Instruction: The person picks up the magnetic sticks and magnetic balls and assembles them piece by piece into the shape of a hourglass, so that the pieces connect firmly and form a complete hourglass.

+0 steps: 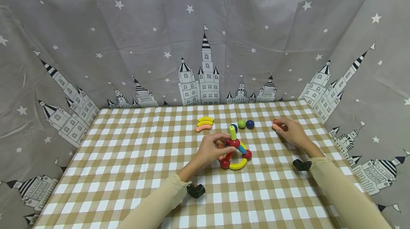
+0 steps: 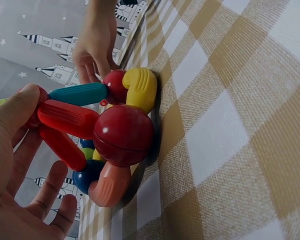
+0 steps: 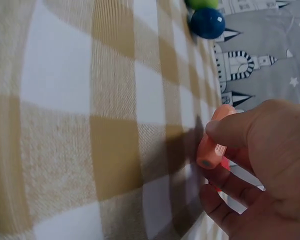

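A pyramid of toy rods and balls (image 1: 238, 165) stands on the checked cloth. Its base has curved yellow and orange rods between red and blue balls. Red rods (image 2: 67, 119) and a teal rod (image 2: 79, 93) slope up to a red top ball (image 1: 235, 143), from which a light green rod (image 1: 232, 133) points upward. My left hand (image 1: 211, 149) pinches that top ball between thumb and fingers. Off to the right, my right hand (image 1: 291, 133) pinches a short orange rod (image 3: 215, 139) close over the cloth. Something red (image 3: 224, 163) shows partly hidden behind that rod.
Two yellow curved rods (image 1: 205, 120) and an orange curved rod (image 1: 203, 128) lie behind the pyramid. A green ball (image 1: 241, 124) and a blue ball (image 1: 250, 124) sit further right, with another blue ball partly hidden by the upright rod. A grey curtain (image 1: 166, 43) hangs behind the table.
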The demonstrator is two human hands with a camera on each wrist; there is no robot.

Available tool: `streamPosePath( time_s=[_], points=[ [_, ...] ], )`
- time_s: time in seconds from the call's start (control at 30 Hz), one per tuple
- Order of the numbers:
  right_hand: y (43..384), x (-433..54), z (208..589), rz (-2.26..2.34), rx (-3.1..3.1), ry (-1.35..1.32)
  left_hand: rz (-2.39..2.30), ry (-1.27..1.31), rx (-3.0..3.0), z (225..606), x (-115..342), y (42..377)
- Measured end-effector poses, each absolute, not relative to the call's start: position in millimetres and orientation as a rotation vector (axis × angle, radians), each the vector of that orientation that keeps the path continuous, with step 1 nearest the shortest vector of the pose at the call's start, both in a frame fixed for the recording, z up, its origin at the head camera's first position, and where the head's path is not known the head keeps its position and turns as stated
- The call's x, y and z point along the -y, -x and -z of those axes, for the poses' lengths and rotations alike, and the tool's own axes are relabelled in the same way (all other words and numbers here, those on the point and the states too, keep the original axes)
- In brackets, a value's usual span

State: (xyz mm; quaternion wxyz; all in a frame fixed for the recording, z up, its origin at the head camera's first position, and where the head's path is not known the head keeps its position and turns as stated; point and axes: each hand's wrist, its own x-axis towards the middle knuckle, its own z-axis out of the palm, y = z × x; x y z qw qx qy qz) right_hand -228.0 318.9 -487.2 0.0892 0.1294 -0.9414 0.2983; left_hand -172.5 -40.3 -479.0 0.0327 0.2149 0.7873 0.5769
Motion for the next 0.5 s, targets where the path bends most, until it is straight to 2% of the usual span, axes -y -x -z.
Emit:
streamPosePath(
  time_s=[0.5],
  points=[
    [210,-292,442,-1.19,2.694,-0.53,-1.751,-0.673,-2.451,479,41,174]
  ],
)
